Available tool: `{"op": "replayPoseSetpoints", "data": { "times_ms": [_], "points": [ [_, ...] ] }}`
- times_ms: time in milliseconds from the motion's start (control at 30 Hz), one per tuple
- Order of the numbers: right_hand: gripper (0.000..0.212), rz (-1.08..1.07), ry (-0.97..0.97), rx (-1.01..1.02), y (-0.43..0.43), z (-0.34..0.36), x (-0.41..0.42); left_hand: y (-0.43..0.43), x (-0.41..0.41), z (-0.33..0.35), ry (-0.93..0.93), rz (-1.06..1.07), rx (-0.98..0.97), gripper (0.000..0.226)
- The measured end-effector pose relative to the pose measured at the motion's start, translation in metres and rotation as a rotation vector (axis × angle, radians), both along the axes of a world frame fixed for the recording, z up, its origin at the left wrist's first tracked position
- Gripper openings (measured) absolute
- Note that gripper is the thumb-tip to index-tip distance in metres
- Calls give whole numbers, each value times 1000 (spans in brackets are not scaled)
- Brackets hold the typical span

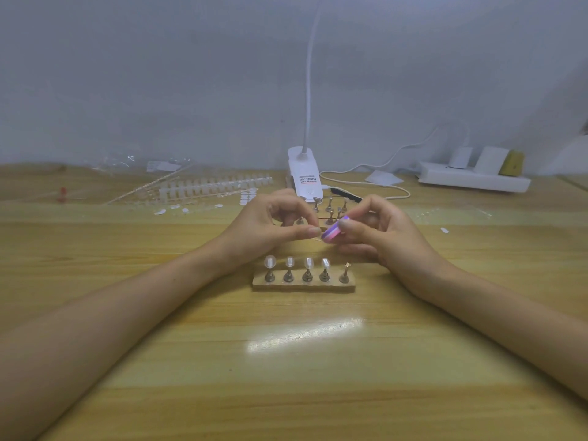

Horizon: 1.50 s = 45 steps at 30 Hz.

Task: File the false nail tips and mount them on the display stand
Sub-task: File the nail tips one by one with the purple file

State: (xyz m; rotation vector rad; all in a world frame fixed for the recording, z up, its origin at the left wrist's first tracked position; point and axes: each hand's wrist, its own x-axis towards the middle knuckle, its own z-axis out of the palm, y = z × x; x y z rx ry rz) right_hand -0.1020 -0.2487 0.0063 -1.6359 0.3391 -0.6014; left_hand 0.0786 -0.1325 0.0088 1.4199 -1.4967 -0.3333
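A wooden display stand (304, 284) lies on the table in front of me with several small metal holders; several carry clear nail tips (269, 261), and the rightmost holder (345, 273) is bare. Above it, my left hand (270, 227) pinches something tiny between thumb and fingers, too small to make out. My right hand (378, 232) grips a pink and purple file block (331, 233), which touches the left fingertips. A second stand (327, 214) with bare holders sits behind my hands, partly hidden.
A white clip lamp (305, 176) with a bent neck stands behind the hands. Strips of nail tips (216, 186) and loose tips lie at the back left. A white power strip (474, 179) with plugs sits at the back right. One loose tip (444, 230) lies to the right.
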Motion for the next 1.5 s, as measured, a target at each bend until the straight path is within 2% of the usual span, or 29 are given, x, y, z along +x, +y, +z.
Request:
{"op": "replayPoseSetpoints", "data": {
  "times_ms": [233,367,500,633,767,1100,1233,1367,1500],
  "points": [
    [25,45,-20,43,-3,0,-1,2,-1,1,12,-13,-1,10],
    [30,115,54,-49,2,1,0,1,-1,0,-22,-15,1,7],
    [25,-22,-21,34,-1,1,-1,1,-1,0,7,-7,-5,8],
    [27,85,38,-11,1,1,0,1,0,0,-9,0,-6,7],
    [28,-21,-21,41,-2,0,0,0,1,0,1,5,-7,12],
    [25,62,16,-4,0,-1,0,1,0,0,-8,-3,-13,10],
    [22,-63,-59,74,-3,1,0,1,0,0,9,-3,-14,10],
    [20,68,45,-34,2,1,1,1,0,0,-16,3,-27,6],
    [20,-41,-29,63,-3,1,0,1,-1,0,-2,6,-26,9]
  ]
}}
